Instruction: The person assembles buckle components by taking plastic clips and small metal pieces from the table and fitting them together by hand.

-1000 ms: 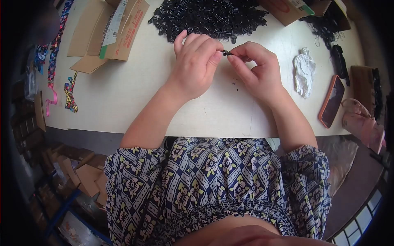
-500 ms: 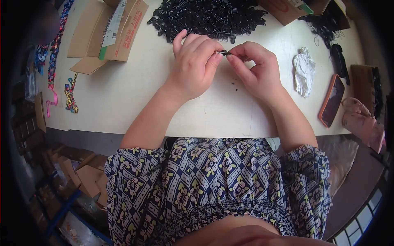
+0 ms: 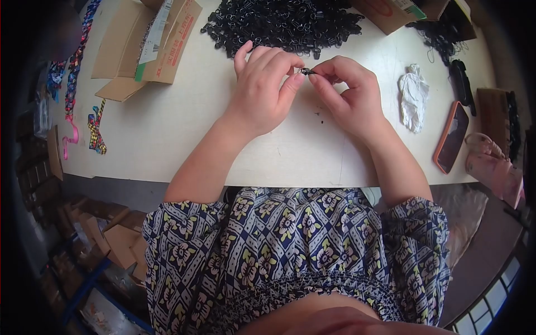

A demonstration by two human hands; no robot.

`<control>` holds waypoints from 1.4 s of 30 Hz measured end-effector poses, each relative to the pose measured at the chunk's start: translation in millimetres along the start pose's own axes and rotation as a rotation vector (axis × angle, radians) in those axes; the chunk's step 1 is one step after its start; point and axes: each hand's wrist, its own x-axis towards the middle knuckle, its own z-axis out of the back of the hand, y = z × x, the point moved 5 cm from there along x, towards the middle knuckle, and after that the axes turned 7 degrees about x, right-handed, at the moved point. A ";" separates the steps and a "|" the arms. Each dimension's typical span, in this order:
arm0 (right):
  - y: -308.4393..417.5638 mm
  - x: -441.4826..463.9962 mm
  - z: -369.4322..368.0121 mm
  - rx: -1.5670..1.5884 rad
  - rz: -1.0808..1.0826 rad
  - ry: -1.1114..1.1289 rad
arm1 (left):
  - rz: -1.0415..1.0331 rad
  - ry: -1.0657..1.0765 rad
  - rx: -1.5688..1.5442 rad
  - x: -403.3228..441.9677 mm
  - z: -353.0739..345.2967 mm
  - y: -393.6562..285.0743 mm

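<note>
Between the fingertips of both hands is a small black piece point(image 3: 306, 71), with a bit of shine on it. My left hand point(image 3: 263, 89) pinches its left end with thumb and forefinger, the little finger raised. My right hand point(image 3: 355, 95) pinches the right end with thumb and forefinger. Just beyond the hands lies a big heap of small black parts point(image 3: 279, 25). The exact shape of the held piece is too small to tell.
An open cardboard box point(image 3: 173, 47) stands at the back left, near patterned cords point(image 3: 96, 131). Another box point(image 3: 388, 14) is at the back right. On the right lie a crumpled white wrapper point(image 3: 413, 100), a phone point(image 3: 451, 138) and a pink item point(image 3: 494, 170).
The fingertips of my left hand have shifted slightly around the small black piece. Otherwise both hands stay in nearly the same place.
</note>
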 end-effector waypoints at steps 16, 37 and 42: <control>-1.0 -0.3 -1.2 0.000 -0.003 -0.002 | -0.001 0.051 0.086 -0.2 -1.5 -1.0; -4.3 1.5 -7.2 0.017 0.023 0.000 | 0.478 -0.320 0.941 5.5 163.4 92.9; -10.6 6.5 15.8 0.031 -0.032 -0.180 | 0.104 -0.427 0.570 8.2 116.5 27.9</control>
